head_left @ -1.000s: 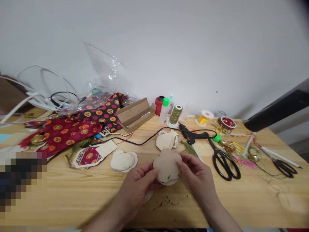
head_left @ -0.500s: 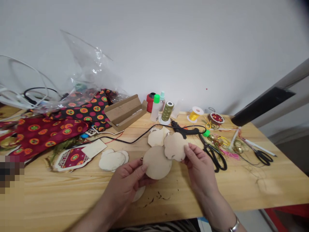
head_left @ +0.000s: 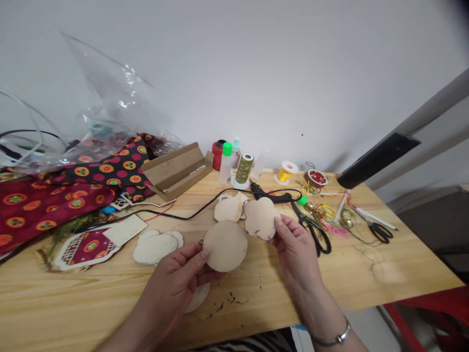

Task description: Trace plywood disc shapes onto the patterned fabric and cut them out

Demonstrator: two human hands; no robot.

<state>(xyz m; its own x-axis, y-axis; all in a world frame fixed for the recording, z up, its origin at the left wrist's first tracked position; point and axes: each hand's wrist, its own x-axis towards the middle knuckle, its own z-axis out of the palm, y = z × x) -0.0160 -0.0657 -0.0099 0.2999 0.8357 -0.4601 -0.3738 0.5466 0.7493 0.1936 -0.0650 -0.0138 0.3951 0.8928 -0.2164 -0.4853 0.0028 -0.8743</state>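
Flower pc (head_left: pixel 261 218) now beside disc (head_left: pixel 224 246) edge

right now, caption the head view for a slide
Left hand grips a round disc, right hand a scalloped piece, above a craft-strewn wooden table.

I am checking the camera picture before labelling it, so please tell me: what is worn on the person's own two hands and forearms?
The left hand and its visible forearm are bare. The right hand is ungloved; a shiny silver-coloured metal bracelet or watch band circles that wrist.
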